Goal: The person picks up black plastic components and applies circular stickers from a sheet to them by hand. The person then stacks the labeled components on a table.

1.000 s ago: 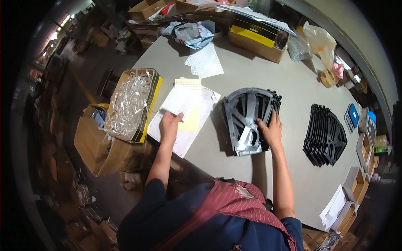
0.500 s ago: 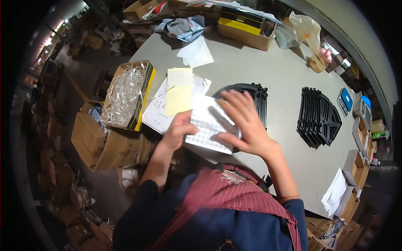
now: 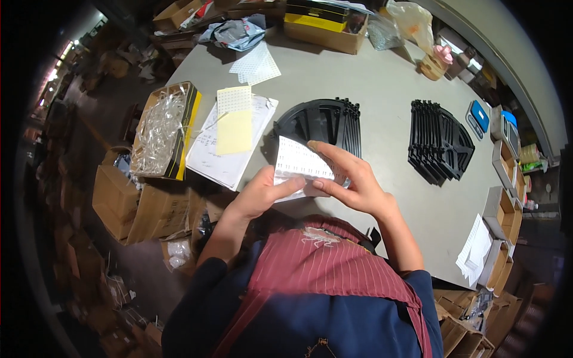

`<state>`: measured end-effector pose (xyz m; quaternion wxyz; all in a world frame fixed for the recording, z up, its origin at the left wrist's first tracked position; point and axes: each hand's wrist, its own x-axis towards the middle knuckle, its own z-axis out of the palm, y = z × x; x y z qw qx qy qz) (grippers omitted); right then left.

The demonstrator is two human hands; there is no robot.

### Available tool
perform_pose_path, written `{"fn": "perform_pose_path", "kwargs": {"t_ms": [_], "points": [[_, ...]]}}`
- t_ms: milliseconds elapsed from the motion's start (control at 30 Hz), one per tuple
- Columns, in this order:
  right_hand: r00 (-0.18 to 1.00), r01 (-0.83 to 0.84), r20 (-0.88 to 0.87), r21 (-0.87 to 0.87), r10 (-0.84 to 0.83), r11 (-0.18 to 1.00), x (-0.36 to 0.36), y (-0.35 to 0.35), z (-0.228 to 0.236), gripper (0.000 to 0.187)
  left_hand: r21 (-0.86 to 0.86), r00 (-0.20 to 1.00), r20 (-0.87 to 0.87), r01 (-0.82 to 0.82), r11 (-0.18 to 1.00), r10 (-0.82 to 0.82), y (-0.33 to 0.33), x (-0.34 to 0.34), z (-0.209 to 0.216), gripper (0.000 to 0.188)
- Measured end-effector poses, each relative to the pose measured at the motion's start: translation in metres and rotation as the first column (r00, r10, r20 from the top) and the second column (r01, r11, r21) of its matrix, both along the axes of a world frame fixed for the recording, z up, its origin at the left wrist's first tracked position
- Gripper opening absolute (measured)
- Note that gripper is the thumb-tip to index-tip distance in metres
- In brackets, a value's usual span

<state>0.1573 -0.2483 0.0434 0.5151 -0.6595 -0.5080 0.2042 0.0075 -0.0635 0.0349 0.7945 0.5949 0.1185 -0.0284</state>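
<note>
A white sheet of small printed labels [image 3: 293,156] is held between my hands in front of my apron, bent along its lower part. More white paper shows below the bend. My left hand [image 3: 258,194] grips the sheet's left edge, thumb pressed on top. At the right edge, my right hand [image 3: 357,184] pinches the paper between thumb and fingers; some fingertips are hidden behind it. Just beyond the sheet lies a stack of black fan-shaped plastic parts [image 3: 310,118], partly covered by it. A second stack of these parts [image 3: 440,143] stands farther right.
Left of the sheet lie a yellow-backed label sheet [image 3: 234,132] and handwritten papers [image 3: 206,156]. An open box of clear plastic strips [image 3: 160,134] sits at the table's left edge. Shallow cardboard trays [image 3: 500,215] line the right edge; boxes and bags [image 3: 325,37] crowd the far side.
My right hand has come down from over the sheet to its right edge. The sheet, flat before, is now bent. The whole view has shifted slightly.
</note>
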Motion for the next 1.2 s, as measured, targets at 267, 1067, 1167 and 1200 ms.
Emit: {"fn": "perform_pose_path", "kwargs": {"t_ms": [267,1067,1167,1200], "points": [[0.925,0.111,0.299,0.377,-0.235,0.919,-0.009,-0.048,0.073,0.024,-0.109,0.999,0.013,-0.041,0.993,0.042,-0.009,0.005,-0.003,0.036],[0.776,-0.476,0.544,0.837,0.318,-0.269,-0.061,-0.041,0.148,0.025,-0.261,0.993,0.053,-0.089,0.961,0.106,-0.026,0.006,0.009,0.043],[0.757,-0.476,0.570,0.816,0.320,-0.328,-0.058,-0.041,0.155,0.026,-0.288,0.995,0.042,-0.079,0.954,0.095,-0.027,0.006,0.008,0.043],[0.771,-0.582,0.636,0.721,0.026,-0.376,-0.053,-0.040,0.158,0.026,-0.288,0.995,0.043,-0.079,0.954,0.095,-0.027,0.006,0.009,0.043]]}}
